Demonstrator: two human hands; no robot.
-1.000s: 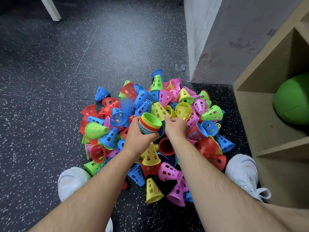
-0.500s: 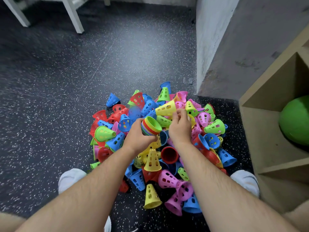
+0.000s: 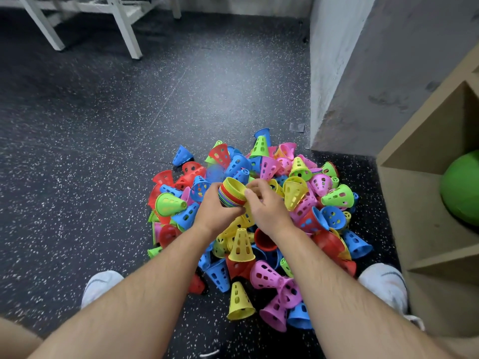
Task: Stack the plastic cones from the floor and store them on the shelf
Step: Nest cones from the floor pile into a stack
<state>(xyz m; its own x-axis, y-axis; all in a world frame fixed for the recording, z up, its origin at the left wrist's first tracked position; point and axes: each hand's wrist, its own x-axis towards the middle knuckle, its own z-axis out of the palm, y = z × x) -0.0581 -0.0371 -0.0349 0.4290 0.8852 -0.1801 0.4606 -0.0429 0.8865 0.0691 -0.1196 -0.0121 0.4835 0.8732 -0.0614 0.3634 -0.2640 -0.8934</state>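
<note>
Head view: left hand (image 3: pixel 216 216) grips nested cone stack (image 3: pixel 228 200), held above loose cone pile (image 3: pixel 298 195) on speckled floor (image 3: pixel 103 125). Right hand (image 3: pixel 267 211) pinches the rim of the stack's top yellow cone (image 3: pixel 234 186). Wooden shelf (image 3: pixel 420 203) at right, green ball (image 3: pixel 461 187) inside.

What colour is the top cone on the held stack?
Yellow top cone on the stack; best in head view.
</note>
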